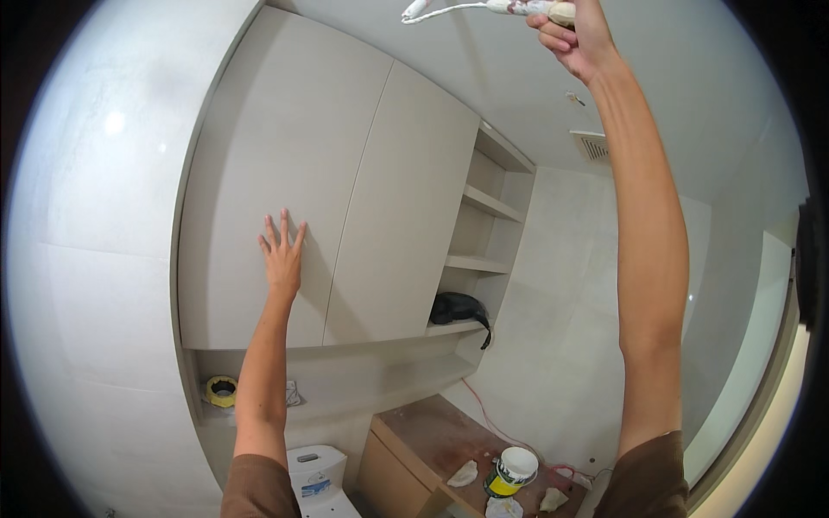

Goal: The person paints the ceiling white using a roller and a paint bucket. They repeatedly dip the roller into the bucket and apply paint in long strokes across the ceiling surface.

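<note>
Gripping a paint-smeared brush handle (540, 9) overhead near the ceiling, right hand (577, 39) has fingers curled tight around it; light, rigid, likely slick with paint, best held mid-handle; left hand (282, 255) pressed flat, fingers spread, against the cabinet door (259, 155).

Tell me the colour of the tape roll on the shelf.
Yellow; the tape roll shows best in the head view.

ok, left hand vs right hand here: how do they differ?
The left hand lies flat and open, fingers spread, against the cabinet door; the right hand is closed around a paint-smeared tool handle. The left is at mid-height with the arm reaching forward; the right is raised overhead toward the ceiling. Both are bare, arms extended.
</note>
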`<state>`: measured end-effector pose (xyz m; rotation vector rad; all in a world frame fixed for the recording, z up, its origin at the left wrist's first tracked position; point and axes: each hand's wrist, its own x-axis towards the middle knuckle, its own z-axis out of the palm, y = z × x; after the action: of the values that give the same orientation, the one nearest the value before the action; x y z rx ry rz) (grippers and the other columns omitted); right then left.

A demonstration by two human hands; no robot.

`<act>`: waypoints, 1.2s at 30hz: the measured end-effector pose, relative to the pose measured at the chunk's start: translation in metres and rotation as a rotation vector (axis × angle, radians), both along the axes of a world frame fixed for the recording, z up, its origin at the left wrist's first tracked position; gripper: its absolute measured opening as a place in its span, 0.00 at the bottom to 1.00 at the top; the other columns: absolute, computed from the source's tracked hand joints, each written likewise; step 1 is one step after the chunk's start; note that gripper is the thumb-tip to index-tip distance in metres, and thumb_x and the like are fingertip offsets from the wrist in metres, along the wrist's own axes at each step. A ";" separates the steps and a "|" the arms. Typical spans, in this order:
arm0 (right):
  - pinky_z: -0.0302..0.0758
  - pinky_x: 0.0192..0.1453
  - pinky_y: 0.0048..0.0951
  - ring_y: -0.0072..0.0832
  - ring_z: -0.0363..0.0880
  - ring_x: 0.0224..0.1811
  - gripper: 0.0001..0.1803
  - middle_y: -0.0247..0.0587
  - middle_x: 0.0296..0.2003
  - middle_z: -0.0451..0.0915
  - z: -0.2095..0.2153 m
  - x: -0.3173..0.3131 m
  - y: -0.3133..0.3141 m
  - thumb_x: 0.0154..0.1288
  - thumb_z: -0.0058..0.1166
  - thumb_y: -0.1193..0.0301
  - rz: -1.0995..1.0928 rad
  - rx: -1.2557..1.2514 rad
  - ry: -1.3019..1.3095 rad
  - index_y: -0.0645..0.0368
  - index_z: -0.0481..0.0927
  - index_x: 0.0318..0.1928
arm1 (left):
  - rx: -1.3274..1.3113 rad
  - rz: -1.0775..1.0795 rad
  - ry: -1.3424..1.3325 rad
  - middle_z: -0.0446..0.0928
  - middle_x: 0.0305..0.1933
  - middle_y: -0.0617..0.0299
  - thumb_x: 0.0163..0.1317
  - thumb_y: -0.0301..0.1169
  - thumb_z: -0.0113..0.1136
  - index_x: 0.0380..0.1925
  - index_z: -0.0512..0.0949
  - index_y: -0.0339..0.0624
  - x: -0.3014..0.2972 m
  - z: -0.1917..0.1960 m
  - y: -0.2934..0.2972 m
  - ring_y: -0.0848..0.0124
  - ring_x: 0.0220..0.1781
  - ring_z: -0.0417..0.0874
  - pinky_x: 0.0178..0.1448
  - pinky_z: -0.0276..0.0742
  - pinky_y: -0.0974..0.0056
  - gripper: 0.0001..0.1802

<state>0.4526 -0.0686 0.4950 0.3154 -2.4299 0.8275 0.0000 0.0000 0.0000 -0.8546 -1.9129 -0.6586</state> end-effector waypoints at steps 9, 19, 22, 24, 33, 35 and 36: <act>0.65 0.23 0.23 0.15 0.64 0.18 0.24 0.34 0.29 0.74 -0.153 0.020 -0.064 0.69 0.48 0.64 -0.657 0.449 0.518 0.52 0.81 0.63 | 0.059 -0.036 0.008 0.33 0.85 0.53 0.53 0.16 0.65 0.77 0.58 0.65 -0.006 -0.005 0.007 0.39 0.84 0.36 0.80 0.53 0.35 0.52; 0.70 0.31 0.27 0.23 0.71 0.22 0.23 0.35 0.21 0.77 -0.198 0.052 -0.091 0.65 0.53 0.65 -1.058 0.956 0.932 0.57 0.84 0.58 | 0.009 -0.015 0.030 0.33 0.85 0.51 0.53 0.17 0.65 0.78 0.57 0.64 -0.005 -0.004 0.002 0.38 0.84 0.37 0.80 0.53 0.36 0.53; 0.72 0.32 0.28 0.23 0.74 0.24 0.22 0.37 0.22 0.79 -0.175 0.046 -0.084 0.66 0.54 0.63 -1.014 0.963 1.024 0.57 0.85 0.56 | 0.006 -0.002 0.041 0.32 0.85 0.50 0.53 0.18 0.65 0.78 0.56 0.64 -0.005 -0.004 0.002 0.38 0.84 0.37 0.80 0.53 0.36 0.53; 0.74 0.35 0.30 0.25 0.77 0.26 0.21 0.40 0.24 0.81 -0.160 0.035 -0.077 0.67 0.55 0.62 -0.970 0.974 1.056 0.58 0.86 0.55 | -0.005 0.001 0.034 0.32 0.85 0.50 0.54 0.18 0.65 0.78 0.56 0.65 -0.005 -0.003 0.001 0.38 0.84 0.36 0.80 0.54 0.36 0.53; 0.79 0.50 0.40 0.43 0.86 0.39 0.21 0.56 0.38 0.87 -0.125 -0.036 -0.040 0.67 0.56 0.61 -1.016 0.906 0.974 0.61 0.86 0.53 | 0.031 -0.002 0.044 0.31 0.85 0.52 0.54 0.18 0.64 0.78 0.56 0.67 -0.007 -0.006 0.003 0.39 0.84 0.36 0.80 0.54 0.37 0.53; 0.79 0.51 0.39 0.42 0.87 0.40 0.21 0.55 0.39 0.88 -0.128 -0.027 -0.046 0.67 0.57 0.60 -1.057 0.905 1.010 0.60 0.87 0.53 | 0.013 -0.003 0.029 0.32 0.85 0.52 0.53 0.17 0.65 0.78 0.57 0.67 -0.007 -0.005 0.003 0.39 0.84 0.37 0.80 0.54 0.37 0.53; 0.79 0.51 0.39 0.42 0.87 0.40 0.21 0.54 0.40 0.88 -0.132 -0.017 -0.053 0.67 0.58 0.59 -1.026 0.939 1.051 0.60 0.87 0.53 | 0.015 -0.001 0.030 0.32 0.85 0.52 0.53 0.17 0.65 0.78 0.57 0.66 -0.007 -0.005 0.002 0.39 0.84 0.37 0.80 0.54 0.37 0.53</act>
<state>0.4360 -0.1213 0.3634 -0.1716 -1.4228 -0.7891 -0.0069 0.0019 -0.0052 -0.8521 -1.8788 -0.6565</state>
